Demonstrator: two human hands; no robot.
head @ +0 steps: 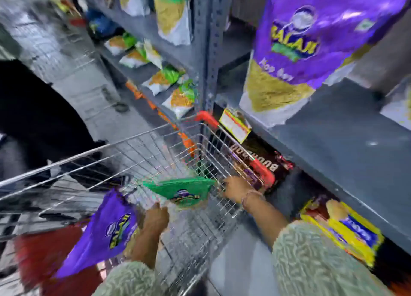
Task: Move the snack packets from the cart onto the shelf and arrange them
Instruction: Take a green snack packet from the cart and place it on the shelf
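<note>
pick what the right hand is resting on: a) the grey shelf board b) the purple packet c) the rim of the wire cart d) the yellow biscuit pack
c: the right hand sits on the rim of the wire cart, close to its red corner, while the purple packet is over by the left hand.

The cart (pixel 155 153) was bare shiny wire metal with red plastic corner caps (pixel 205 118). The purple packet (pixel 311 40) looked like glossy, crinkled plastic film, the shelf (pixel 344 135) matt grey painted metal. The sleeves (pixel 311 258) were fuzzy, nubbly cloth.
</note>
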